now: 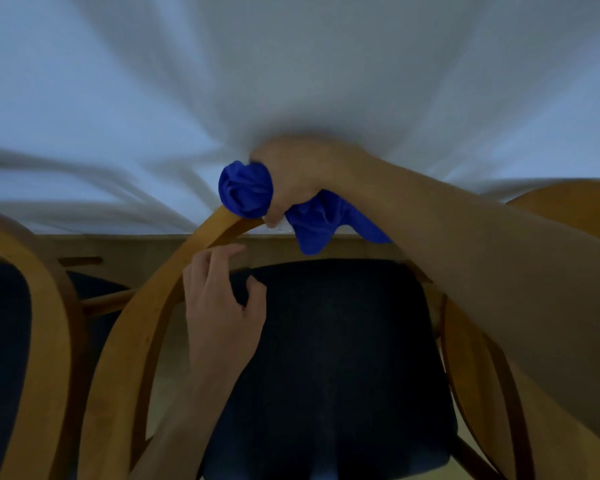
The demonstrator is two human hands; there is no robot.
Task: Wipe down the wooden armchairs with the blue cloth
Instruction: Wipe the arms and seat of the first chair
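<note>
A wooden armchair [146,327] with curved light-wood arms and a dark blue seat cushion [333,358] fills the lower middle of the head view. My right hand [298,178] grips a bunched blue cloth [246,192] and holds it against the far end of the chair's left armrest, with a tail of cloth hanging to the right. My left hand [219,303] hovers beside the same armrest with fingers loosely curled, holding nothing; whether it touches the wood I cannot tell.
A second wooden armchair [39,306] with a dark seat stands close at the left. Another curved wooden arm [575,199] shows at the right behind my forearm. White draped fabric [291,71] hangs right behind the chairs above a wooden ledge [136,244].
</note>
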